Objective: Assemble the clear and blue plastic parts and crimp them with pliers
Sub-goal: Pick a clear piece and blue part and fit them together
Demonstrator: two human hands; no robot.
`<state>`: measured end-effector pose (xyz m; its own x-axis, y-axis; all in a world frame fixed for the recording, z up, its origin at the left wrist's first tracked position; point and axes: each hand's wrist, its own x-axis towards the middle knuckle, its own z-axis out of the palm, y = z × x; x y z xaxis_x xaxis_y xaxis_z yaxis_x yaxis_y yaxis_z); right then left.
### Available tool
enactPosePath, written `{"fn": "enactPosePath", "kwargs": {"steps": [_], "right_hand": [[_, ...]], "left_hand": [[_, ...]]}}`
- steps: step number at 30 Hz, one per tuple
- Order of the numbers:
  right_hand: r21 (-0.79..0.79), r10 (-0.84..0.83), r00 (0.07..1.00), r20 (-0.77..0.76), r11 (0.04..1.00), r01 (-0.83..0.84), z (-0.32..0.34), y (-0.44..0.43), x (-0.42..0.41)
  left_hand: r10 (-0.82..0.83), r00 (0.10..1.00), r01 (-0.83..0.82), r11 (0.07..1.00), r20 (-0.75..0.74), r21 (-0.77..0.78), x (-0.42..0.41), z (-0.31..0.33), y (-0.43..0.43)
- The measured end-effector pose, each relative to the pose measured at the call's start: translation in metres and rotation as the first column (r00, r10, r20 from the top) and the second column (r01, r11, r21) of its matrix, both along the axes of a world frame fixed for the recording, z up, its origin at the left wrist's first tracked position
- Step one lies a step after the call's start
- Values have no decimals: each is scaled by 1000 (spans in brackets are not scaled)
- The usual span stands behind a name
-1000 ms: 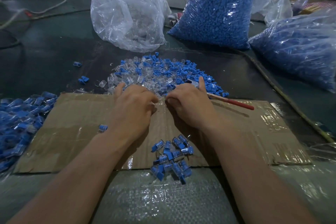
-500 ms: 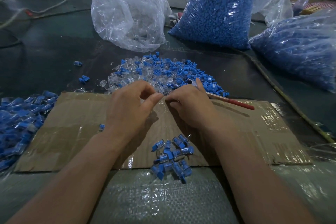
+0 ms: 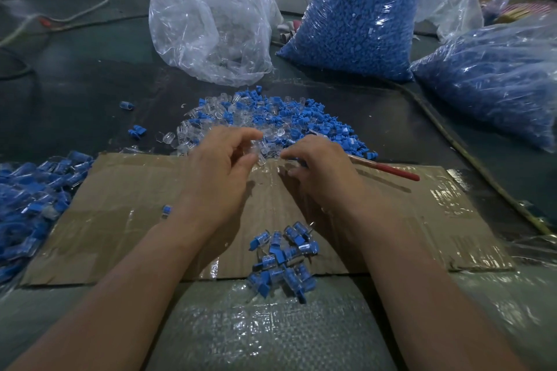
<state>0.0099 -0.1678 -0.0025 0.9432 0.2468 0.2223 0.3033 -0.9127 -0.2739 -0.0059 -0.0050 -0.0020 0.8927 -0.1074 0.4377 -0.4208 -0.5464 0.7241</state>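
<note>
The left hand (image 3: 223, 172) is above the far edge of the cardboard sheet (image 3: 126, 220), its fingers curled, and the thumb and the first fingers pinch one clear part (image 3: 259, 156) just over that edge. The right hand (image 3: 322, 173) lies beside it, also at the far edge of the cardboard sheet, with the fingers bent down toward the left hand. The pliers (image 3: 388, 171), with a red handle, come out from under the right hand and lie across the far right part of the cardboard sheet; I cannot tell if the right hand grips them or only covers them.

Just beyond the far edge of the cardboard sheet is the loose pile (image 3: 271, 117) of clear and blue parts mixed together, and both hands are touching its near side. At the near edge of the cardboard sheet, between the two forearms, lies a small heap of joined pieces (image 3: 283, 259), blue inside clear. A bigger heap of joined pieces (image 3: 30, 199) lies to the left of the cardboard sheet, and one single piece (image 3: 166, 210) lies on the sheet near the left wrist.

Well beyond the cardboard sheet, on the dark surface (image 3: 75, 84), stand a clear bag (image 3: 211, 24) and two bags of blue parts (image 3: 358, 18), one of them more to the right
</note>
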Motion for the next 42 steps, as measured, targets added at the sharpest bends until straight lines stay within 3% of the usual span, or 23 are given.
{"fn": "enactPosePath", "kwargs": {"steps": [6, 10, 12, 17, 20, 22, 26, 30, 34, 42], "right_hand": [[21, -25, 1000, 1, 999, 25, 5, -1, -1], [226, -170, 978, 123, 964, 139, 13, -12, -6], [255, -260, 958, 118, 941, 224, 16, -19, -8], [193, -221, 974, -56, 954, 228, 16, -18, -13], [33, -185, 959, -212, 980, 196, 14, -10, -14], [-54, -178, 952, -248, 984, 170, 14, -6, -13], [-8, -148, 956, -253, 988, 151, 14, -7, -16], [188, -102, 986, -131, 974, 126, 15, -7, -19], [613, 5, 989, -151, 785, 90, 23, 3, -28], [719, 55, 992, -116, 693, 46, 23, 14, -33]], "left_hand": [[-59, 997, 54, 993, -54, -101, -1, -1, 1], [-46, 998, 40, 993, -49, -107, -2, -1, 2], [-41, 998, 36, 994, -46, -107, -1, -1, 2], [-47, 998, 41, 992, -52, -116, -2, -2, 2], [-44, 997, 37, 993, -60, -111, -2, -3, 2], [-55, 996, 46, 991, -68, -123, -2, -2, 2], [-82, 991, 63, 984, -109, -168, -4, 0, 1], [-100, 984, 76, 984, -146, -162, -5, 1, 1], [-103, 982, 78, 984, -155, -157, -6, 2, 1], [-114, 982, 93, 986, -153, -135, -6, 3, 1]]}}
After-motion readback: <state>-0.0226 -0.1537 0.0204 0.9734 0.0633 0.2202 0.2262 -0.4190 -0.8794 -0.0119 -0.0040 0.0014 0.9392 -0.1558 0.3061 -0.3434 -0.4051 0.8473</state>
